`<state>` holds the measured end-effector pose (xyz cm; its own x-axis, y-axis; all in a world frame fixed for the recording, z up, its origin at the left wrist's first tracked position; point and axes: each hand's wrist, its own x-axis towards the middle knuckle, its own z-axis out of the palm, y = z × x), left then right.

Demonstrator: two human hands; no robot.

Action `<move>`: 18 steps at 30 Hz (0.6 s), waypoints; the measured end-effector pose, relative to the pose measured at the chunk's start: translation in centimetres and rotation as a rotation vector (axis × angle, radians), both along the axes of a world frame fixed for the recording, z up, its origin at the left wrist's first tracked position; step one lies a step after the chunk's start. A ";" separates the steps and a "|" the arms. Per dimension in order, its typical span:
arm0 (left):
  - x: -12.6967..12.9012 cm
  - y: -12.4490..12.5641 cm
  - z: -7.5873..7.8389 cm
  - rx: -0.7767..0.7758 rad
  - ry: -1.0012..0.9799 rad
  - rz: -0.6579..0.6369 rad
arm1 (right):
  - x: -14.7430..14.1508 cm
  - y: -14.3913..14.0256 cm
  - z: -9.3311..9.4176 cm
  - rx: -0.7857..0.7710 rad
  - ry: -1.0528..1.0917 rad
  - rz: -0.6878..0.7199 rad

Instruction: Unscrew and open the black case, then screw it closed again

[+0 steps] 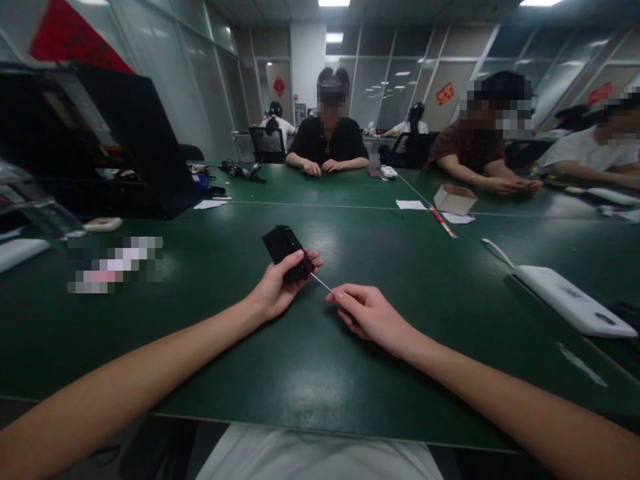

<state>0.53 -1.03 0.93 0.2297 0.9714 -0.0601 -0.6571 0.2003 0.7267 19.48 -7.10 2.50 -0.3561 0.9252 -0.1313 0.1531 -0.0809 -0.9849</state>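
My left hand (277, 288) grips a small black flat device (285, 248) and holds it tilted just above the green table (320, 360). My right hand (367, 315) pinches a thin metal pin (321, 284) between thumb and forefinger. The pin's tip meets the lower edge of the black device, next to my left thumb. Both forearms reach in from the near edge of the table.
A white flat device with a cable (570, 300) lies at the right. A small cardboard box (454, 199), a red pen (443, 222) and paper slips lie farther back. A black open case (125, 147) stands at the left. Several people sit along the far side.
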 end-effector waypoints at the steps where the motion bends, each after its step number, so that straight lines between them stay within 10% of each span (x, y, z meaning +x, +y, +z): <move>1: 0.0 0.1 0.0 -0.002 -0.006 0.007 | 0.0 -0.1 0.0 0.010 -0.002 -0.008; 18: 1.5 -2.6 0.1 0.056 0.011 -0.136 | -2.4 -0.6 -1.8 0.143 0.361 -0.069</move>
